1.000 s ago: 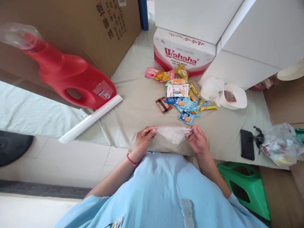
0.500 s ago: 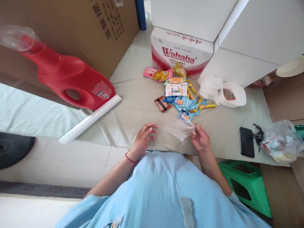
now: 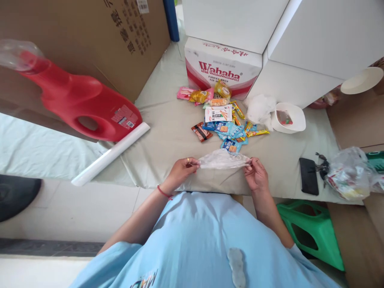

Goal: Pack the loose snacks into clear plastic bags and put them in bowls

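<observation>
A clear, crinkled sheet of thin plastic, perhaps a bag (image 3: 222,159), is stretched sideways just above the table's front edge. My left hand (image 3: 183,171) pinches its left end between thumb and fingers. At the other end, my right hand (image 3: 256,174) grips a corner of it the same way. Just beyond the plastic lies a loose heap of packaged snacks: light blue packets (image 3: 230,145), a brown packet (image 3: 201,131), a white packet (image 3: 218,113), yellow sticks (image 3: 258,133) and a pink packet (image 3: 185,93).
At left, a big red bottle (image 3: 90,100) and a white roll (image 3: 111,154) lie before a brown carton (image 3: 75,36). Behind the snacks stands a Wahaha box (image 3: 223,68). A white bowl (image 3: 288,118), black phone (image 3: 309,176) and filled plastic bag (image 3: 348,174) are at right; a green stool (image 3: 312,232) stands below.
My left hand has closed on the left end of the plastic, which it was just short of before. The plastic is now drawn out wider between both hands.
</observation>
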Action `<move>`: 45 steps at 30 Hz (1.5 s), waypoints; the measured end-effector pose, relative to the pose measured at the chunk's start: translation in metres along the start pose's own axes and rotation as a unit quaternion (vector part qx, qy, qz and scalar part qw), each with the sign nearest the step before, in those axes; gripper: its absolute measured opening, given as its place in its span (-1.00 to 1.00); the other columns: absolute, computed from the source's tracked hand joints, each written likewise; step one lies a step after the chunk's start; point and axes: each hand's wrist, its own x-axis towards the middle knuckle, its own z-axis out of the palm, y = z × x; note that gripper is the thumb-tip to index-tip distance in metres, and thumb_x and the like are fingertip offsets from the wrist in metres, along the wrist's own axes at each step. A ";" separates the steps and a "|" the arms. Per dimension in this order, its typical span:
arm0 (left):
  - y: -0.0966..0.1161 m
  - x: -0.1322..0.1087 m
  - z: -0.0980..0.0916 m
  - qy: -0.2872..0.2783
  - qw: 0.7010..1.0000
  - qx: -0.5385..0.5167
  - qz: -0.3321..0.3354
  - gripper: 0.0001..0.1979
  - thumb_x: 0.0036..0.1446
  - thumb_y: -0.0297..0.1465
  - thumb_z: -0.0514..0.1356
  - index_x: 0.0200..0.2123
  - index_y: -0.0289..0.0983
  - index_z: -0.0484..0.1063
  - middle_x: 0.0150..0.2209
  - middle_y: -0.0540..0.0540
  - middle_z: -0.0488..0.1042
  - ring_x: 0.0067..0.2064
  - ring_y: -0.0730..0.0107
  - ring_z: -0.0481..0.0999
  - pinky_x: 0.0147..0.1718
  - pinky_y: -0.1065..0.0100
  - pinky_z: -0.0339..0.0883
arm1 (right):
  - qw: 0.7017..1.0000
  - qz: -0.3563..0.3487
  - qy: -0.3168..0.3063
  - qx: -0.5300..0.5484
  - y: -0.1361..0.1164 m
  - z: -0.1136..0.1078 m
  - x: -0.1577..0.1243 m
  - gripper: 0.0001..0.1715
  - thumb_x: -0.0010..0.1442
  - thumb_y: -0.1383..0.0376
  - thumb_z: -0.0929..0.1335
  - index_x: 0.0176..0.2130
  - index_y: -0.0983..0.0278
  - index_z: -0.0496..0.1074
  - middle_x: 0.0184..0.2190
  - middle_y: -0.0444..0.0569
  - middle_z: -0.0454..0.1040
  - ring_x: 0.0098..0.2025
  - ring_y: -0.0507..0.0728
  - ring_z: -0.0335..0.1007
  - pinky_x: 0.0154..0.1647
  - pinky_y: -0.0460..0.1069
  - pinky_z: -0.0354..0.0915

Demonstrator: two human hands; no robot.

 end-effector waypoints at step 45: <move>-0.035 -0.041 0.031 -0.217 0.957 -0.169 -0.088 -0.34 0.26 0.21 0.10 -0.11 -0.20 0.71 -0.23 -0.26 0.70 -0.24 0.07 0.64 -0.24 0.11 0.50 | 0.993 -0.097 -0.038 -0.047 -0.017 0.046 0.074 -0.80 0.22 0.24 0.54 -0.30 0.19 0.46 -0.33 -0.18 0.54 -0.42 0.01 0.39 -0.42 -0.08 0.37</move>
